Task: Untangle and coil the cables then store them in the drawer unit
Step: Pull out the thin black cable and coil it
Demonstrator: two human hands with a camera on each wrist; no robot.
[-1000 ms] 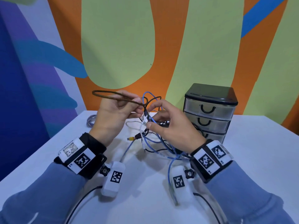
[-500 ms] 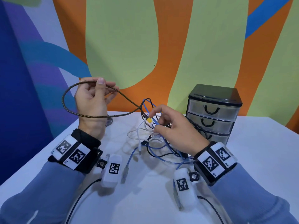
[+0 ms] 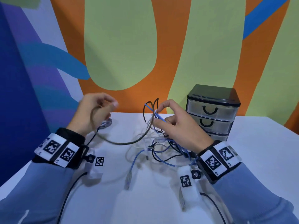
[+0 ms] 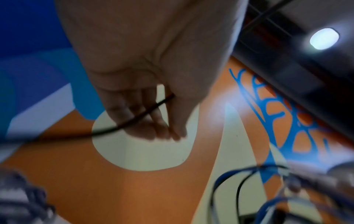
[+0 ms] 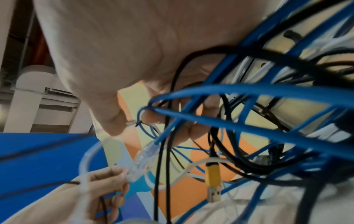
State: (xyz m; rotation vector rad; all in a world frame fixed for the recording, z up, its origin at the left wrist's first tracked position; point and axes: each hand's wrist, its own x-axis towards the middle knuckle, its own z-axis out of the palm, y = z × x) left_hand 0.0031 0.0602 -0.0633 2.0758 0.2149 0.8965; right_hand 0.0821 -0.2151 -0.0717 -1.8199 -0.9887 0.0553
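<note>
Left of the drawer unit (image 3: 212, 112), the tangle (image 3: 161, 143) lies on the table (image 3: 258, 151). Right hand (image 3: 176, 126) pinches its top strands; left hand (image 3: 93, 112) curls round the braided cable (image 3: 126, 142). Light, floppy, likely to snag: grip near the plug.

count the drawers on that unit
3, stacked in the drawer unit by the right hand: top drawer, middle drawer, bottom drawer, the last partly hidden behind that hand.
</note>
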